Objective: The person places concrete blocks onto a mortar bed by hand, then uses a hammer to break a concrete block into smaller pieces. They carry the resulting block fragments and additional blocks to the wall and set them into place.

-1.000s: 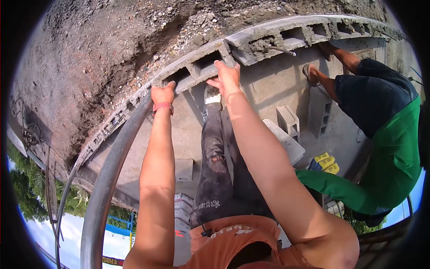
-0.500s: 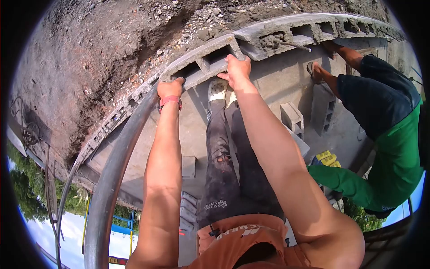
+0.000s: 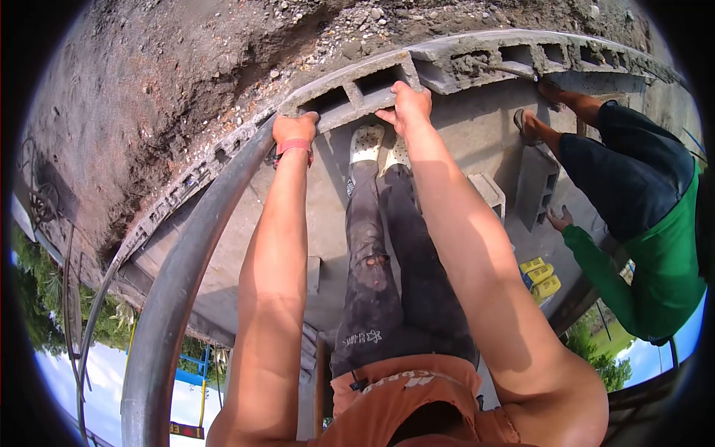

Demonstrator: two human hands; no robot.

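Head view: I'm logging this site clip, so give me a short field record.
left hand: red wristband, grips one end of the hollow block
right hand: grips the same block's other end
hollow block: in line with the block row, gravel beyond
nearby: co-worker in green sleeve, loose block on the slab

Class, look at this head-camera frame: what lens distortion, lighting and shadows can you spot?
Head view: strong fisheye, with black rounded corners and the block wall bent into an arc; hard sunlight falls on the left hand and right hand, which grip the concrete block; crisp shadows lie on the slab beside the loose block; no obvious motion blur.
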